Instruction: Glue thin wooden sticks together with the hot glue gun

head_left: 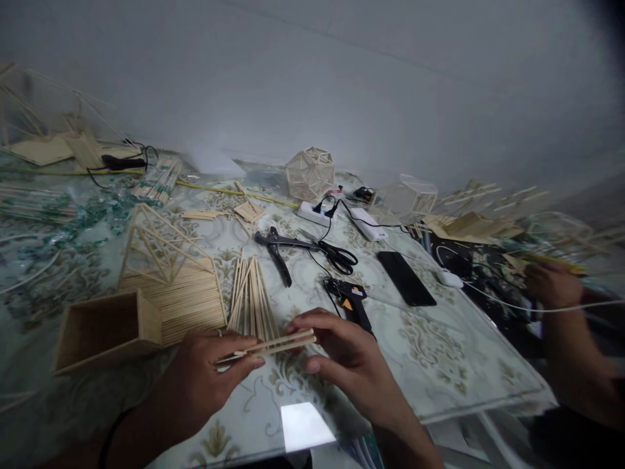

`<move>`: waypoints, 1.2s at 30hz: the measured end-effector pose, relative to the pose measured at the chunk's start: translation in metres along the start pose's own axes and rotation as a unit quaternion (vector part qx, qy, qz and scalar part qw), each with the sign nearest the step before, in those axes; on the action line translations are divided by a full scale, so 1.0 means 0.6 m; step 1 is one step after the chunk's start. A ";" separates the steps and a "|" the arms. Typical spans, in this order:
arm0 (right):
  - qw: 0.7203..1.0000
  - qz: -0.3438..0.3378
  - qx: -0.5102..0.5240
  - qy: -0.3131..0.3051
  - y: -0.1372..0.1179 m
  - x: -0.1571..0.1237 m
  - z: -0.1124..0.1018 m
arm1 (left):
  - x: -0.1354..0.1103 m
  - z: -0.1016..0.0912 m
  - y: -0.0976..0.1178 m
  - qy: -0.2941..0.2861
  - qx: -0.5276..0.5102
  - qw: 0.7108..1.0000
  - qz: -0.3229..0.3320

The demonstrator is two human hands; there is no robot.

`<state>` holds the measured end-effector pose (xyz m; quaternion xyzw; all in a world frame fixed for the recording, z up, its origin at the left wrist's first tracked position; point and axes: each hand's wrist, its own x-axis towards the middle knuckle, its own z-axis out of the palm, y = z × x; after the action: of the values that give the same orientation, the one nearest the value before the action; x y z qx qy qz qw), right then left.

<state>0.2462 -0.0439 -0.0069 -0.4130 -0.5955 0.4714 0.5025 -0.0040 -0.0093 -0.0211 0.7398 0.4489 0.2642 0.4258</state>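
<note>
thin sticks [283,340] were held over the desk [469,384] by the left hand [208,374], the right hand [354,358] loosely parted near their tips; beyond, loose sticks [252,296], scissors [342,257] and a glue gun [349,296] were scattered; a shadowed box [150,319] was seen leftward.

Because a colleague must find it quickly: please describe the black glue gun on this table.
On the floral tablecloth, look just beyond the person's right hand. The glue gun lies there, nearer than the scissors and left of the phone; among these black things, only it shows orange.
</note>
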 end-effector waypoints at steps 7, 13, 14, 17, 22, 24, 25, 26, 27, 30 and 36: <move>0.994 -0.044 -0.071 0.065 -0.009 0.024 0.037 | 0.002 -0.004 0.005 0.038 -0.008 0.999 0.002; 0.991 -0.047 -0.069 0.104 -0.003 0.021 0.046 | 0.000 -0.010 0.004 0.056 0.009 0.998 0.034; 0.990 -0.047 -0.065 0.114 -0.003 0.022 0.048 | -0.001 -0.010 0.003 0.059 0.013 0.997 0.038; 0.989 -0.050 -0.068 0.125 -0.006 0.026 0.055 | -0.003 -0.012 0.001 0.061 0.023 0.997 0.035; 0.989 -0.048 -0.058 0.130 -0.013 0.030 0.058 | -0.003 -0.014 0.002 0.054 0.015 0.998 0.008; 0.989 -0.042 -0.057 0.133 -0.014 0.030 0.056 | -0.002 -0.014 0.003 0.055 0.015 0.998 0.002; 0.989 -0.039 -0.057 0.134 -0.014 0.030 0.055 | -0.002 -0.013 0.003 0.056 0.017 0.998 -0.002; 0.989 -0.034 -0.056 0.135 -0.014 0.030 0.054 | -0.002 -0.013 0.002 0.058 0.019 0.998 -0.003; 0.989 -0.030 -0.054 0.135 -0.014 0.030 0.053 | -0.002 -0.012 0.001 0.061 0.022 0.998 -0.003; 0.989 -0.025 -0.046 0.135 -0.015 0.029 0.058 | -0.005 -0.011 -0.004 0.066 0.037 0.997 -0.008; 0.989 -0.023 -0.077 0.127 -0.017 0.021 0.044 | -0.007 -0.016 0.000 0.059 0.042 0.997 -0.012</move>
<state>0.2178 -0.0381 0.0043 -0.4930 -0.5710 0.3564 0.5513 -0.0135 -0.0089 -0.0165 0.7351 0.4927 0.2829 0.3700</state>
